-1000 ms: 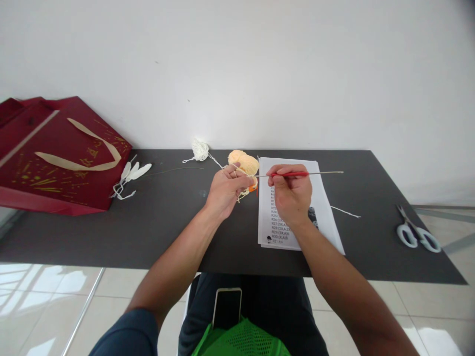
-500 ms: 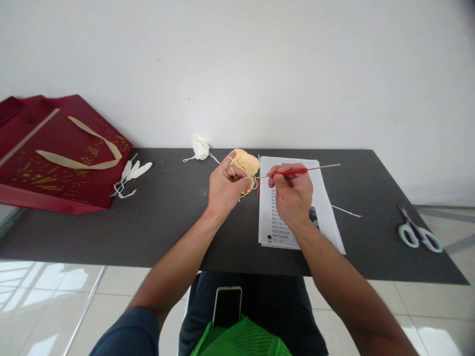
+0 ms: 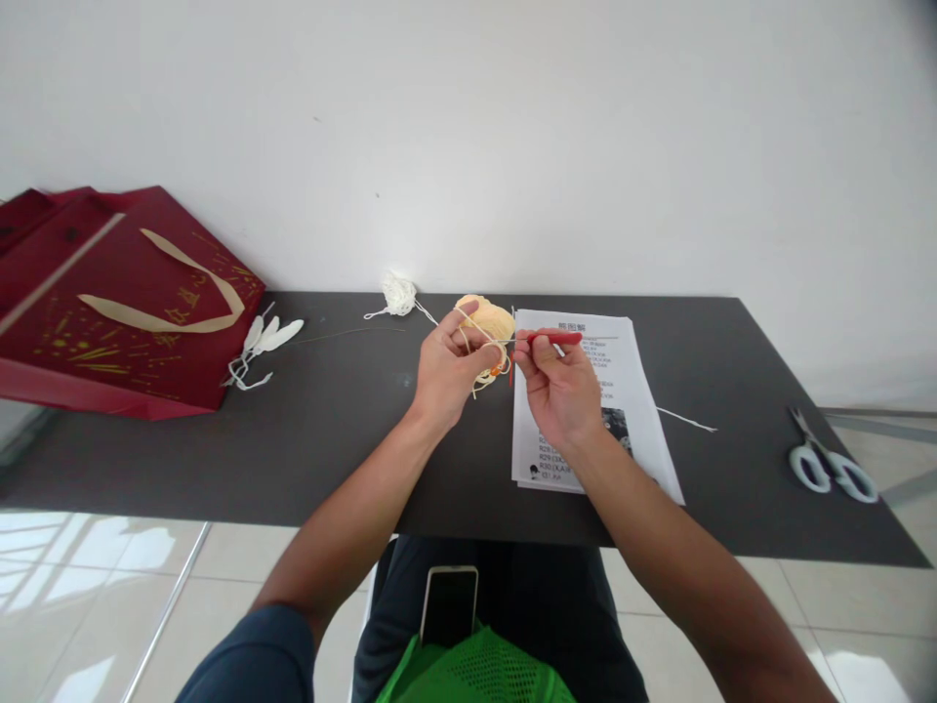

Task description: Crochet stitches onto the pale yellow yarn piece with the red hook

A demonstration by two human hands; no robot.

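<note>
My right hand [image 3: 560, 386] grips a crochet hook [image 3: 556, 339] by its red handle, above the printed sheets. The hook's thin metal shaft points left and reaches the fingertips of my left hand [image 3: 454, 366]. Cream yarn [image 3: 475, 327] runs over the raised forefinger of my left hand, while thumb and another finger pinch the yarn near the hook's tip. Just behind that hand lies a pale yellow yarn ball [image 3: 494, 317]. A small orange item [image 3: 498, 370] shows by my left thumb; its kind is unclear. Whatever lies inside the pinch is hidden.
A dark red gift bag [image 3: 132, 303] stands at the left, with white crocheted pieces [image 3: 270, 335] beside it. A white yarn ball [image 3: 399, 294] sits by the wall. Printed sheets [image 3: 644, 430] lie under my right hand. Scissors [image 3: 827, 464] rest at the right. A phone [image 3: 449, 603] is on my lap.
My right hand has turned and shifted a little left and down, bringing the hook closer to my left hand. The left hand keeps its hold on the yarn.
</note>
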